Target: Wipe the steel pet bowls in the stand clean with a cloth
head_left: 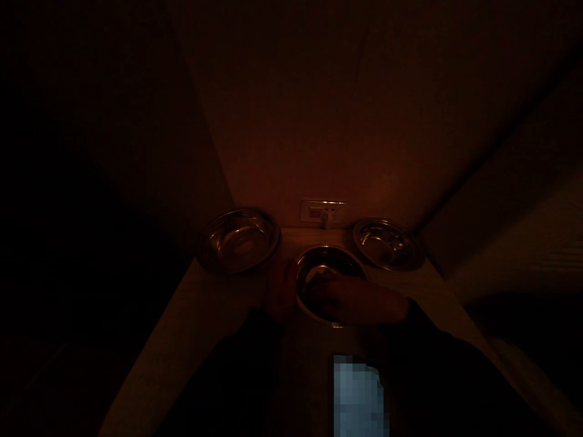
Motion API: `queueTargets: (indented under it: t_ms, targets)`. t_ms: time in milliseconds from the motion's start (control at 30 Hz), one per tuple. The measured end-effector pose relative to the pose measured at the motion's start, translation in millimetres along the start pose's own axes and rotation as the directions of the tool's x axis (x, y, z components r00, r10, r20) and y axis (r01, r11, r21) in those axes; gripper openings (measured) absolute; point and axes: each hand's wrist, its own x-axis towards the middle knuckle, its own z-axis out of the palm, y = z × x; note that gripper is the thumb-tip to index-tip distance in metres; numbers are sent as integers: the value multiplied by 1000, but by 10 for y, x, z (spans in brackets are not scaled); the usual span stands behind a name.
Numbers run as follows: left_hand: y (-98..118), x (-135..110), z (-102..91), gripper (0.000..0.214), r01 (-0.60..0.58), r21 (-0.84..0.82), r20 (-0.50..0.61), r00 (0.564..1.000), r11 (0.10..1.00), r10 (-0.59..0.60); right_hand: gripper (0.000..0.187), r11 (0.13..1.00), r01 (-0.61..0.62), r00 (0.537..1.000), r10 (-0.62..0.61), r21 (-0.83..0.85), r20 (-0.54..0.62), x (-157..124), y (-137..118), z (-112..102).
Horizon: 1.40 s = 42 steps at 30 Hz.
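Note:
A round metal bowl (334, 255) stands on the wooden table in the middle of the dim head view. My left hand (280, 291) is at its left side, fingers closed against the rim. Over the near right rim reaches my right hand (353, 298), its fingers bent down inside the bowl. Whatever those fingers hold or touch is lost in the dark, and so are the bowl's contents. Farther back, a wider shallow metal bowl (241, 243) sits to the left and another metal bowl (387, 244) to the right.
A lit phone-like screen (359, 394), blurred out, lies near the front. Behind the bowls, a socket plate (322, 211) with a plug in it is set in the wall. The wooden table (168, 346) has edges on both sides; deep shadow lies beyond.

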Motion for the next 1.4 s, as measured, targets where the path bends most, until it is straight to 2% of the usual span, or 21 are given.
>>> queueTargets:
  t_ms: [100, 233, 367, 500, 633, 800, 900, 1067, 1267, 1400]
  targets:
    - [-14, 12, 2, 36, 26, 16, -23, 999, 1000, -26, 32, 995, -88, 994, 85, -47, -72, 44, 23, 56]
    - [-20, 3, -1, 36, -33, -3, 10, 999, 999, 33, 35, 971, -220, 965, 202, -97, -167, 46, 119, 41]
    - [-20, -4, 3, 36, -56, -3, 0, 998, 998, 56, 35, 965, -232, 961, 208, -124, -181, 31, 160, 14]
    - [-26, 6, 16, 35, -43, 11, -13, 999, 999, 43, 33, 980, -160, 981, 145, -121, -129, 44, 96, 37]
    - [-37, 11, 13, 35, -45, 27, -16, 999, 999, 45, 33, 996, -57, 998, 56, -73, -14, 31, 20, 9]
    - [-53, 0, -2, 36, -61, -23, 10, 998, 998, 61, 28, 1000, -6, 994, 6, -2, 113, -45, 15, -106]
    - [-56, -5, -2, 36, -78, -29, 22, 997, 997, 78, 28, 1000, 11, 991, -14, 23, 135, -60, 35, -116]
    - [-75, 13, 3, 35, -66, -1, 0, 998, 998, 66, 31, 1000, -1, 999, 1, 10, 45, 3, 38, -15]
    - [-41, 6, 6, 34, -99, 18, 11, 995, 995, 99, 33, 988, -149, 981, 142, -46, -135, 38, 157, 21]
    - [-23, -4, 17, 33, -59, 8, -4, 998, 998, 59, 33, 981, -183, 971, 169, -70, -166, 32, 180, 24]
